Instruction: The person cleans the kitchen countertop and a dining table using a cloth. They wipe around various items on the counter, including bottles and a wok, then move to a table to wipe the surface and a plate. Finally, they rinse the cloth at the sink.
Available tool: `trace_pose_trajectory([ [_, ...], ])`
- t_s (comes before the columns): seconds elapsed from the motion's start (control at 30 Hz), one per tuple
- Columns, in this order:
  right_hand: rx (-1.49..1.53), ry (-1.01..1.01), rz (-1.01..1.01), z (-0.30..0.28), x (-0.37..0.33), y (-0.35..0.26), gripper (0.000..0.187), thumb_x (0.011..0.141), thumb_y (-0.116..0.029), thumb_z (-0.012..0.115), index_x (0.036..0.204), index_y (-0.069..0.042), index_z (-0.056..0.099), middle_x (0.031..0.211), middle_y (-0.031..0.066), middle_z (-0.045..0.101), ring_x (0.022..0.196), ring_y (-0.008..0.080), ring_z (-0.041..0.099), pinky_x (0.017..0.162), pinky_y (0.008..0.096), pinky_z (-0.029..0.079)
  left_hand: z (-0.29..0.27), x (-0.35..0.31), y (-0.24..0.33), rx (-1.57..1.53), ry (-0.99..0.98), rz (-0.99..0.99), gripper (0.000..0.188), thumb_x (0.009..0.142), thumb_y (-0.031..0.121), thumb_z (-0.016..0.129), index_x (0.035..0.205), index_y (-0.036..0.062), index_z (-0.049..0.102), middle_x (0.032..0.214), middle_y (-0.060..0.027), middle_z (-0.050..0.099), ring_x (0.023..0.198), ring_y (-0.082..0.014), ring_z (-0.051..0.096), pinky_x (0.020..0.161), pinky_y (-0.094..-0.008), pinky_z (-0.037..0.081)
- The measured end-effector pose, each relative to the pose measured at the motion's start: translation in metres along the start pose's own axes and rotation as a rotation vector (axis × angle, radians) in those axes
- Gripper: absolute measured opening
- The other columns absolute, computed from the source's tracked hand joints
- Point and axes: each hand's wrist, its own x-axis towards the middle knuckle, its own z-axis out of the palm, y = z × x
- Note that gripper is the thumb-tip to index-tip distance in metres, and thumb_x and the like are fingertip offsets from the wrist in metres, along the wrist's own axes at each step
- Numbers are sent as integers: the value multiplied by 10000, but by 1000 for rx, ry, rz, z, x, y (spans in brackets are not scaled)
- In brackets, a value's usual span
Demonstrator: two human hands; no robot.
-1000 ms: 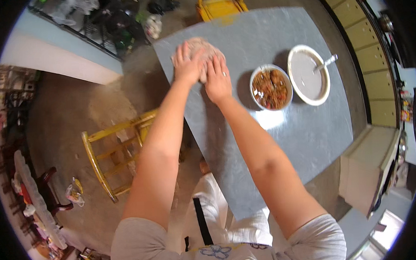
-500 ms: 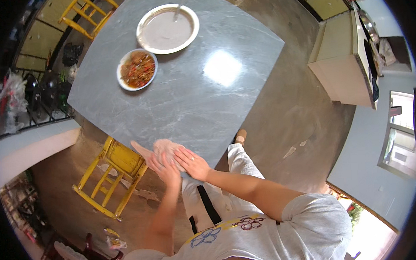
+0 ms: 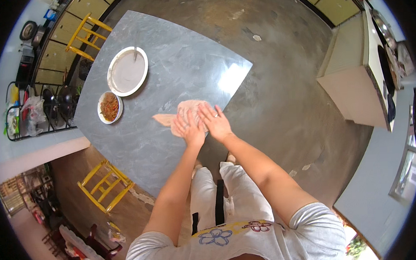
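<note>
Crumpled pale-pink cloth (image 3: pixel 188 105) under left hand (image 3: pixel 192 130) and right hand (image 3: pixel 217 124), both flat, unclenched. Long axis roughly left-right, tapered tip pointing left on grey marbled counter (image 3: pixel 168 76).

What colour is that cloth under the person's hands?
The cloth is pale pink; it shows best in the head view.

Cloth (image 3: pixel 187 106): pale pink. Bench (image 3: pixel 167 57): grey, white-veined. Basin (image 3: pixel 146 70): white rim. Chair (image 3: pixel 94 198): yellow. Shirt (image 3: pixel 282 243): grey, blue-and-red floral.
</note>
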Motion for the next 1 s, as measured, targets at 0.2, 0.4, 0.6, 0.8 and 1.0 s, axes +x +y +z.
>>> trace_pose_trajectory([
  [0.2, -17, 27, -28, -30, 58, 89, 525, 914, -146, 498, 1437, -127, 457, 1577, 39, 314, 1466, 237, 261, 1187, 496, 191, 16, 87, 83, 27, -54, -159, 667, 948, 489, 494, 1534, 274, 261, 1609, -231, -34, 1452, -490, -87, 1137, -637, -55],
  [0.4, 41, -2, -158, -45, 145, 152, 498, 932, -201, 477, 1423, -120, 480, 1582, 58, 306, 1462, 251, 273, 1177, 499, 214, 33, 172, 119, 40, 13, -281, 685, 938, 495, 502, 1538, 275, 257, 1610, -234, -30, 1448, -504, -71, 1122, -663, -53],
  [0.6, 32, -75, -330, -57, 248, 208, 484, 930, -194, 481, 1406, -111, 503, 1579, 54, 312, 1465, 260, 266, 1175, 477, 238, 37, 270, 140, 11, 189, -347, 663, 912, 458, 544, 1500, 219, 353, 1598, -246, 28, 1436, -522, -16, 1100, -697, 0],
  [0.8, 133, -94, -580, -64, 355, 238, 477, 893, -140, 543, 1368, -103, 541, 1543, 53, 376, 1418, 278, 357, 1122, 448, 354, 51, 340, 135, 115, 405, -435, 681, 901, 469, 551, 1497, 205, 352, 1588, -236, 74, 1425, -519, 26, 1095, -704, 18],
  [1.0, 178, -257, -840, -60, 464, 239, 413, 886, -123, 535, 1292, -80, 601, 1503, 47, 428, 1389, 281, 396, 1126, 420, 355, 39, 409, 136, 149, 461, -758, 685, 911, 481, 535, 1503, 201, 334, 1594, -219, 54, 1429, -507, 16, 1117, -677, 12],
])
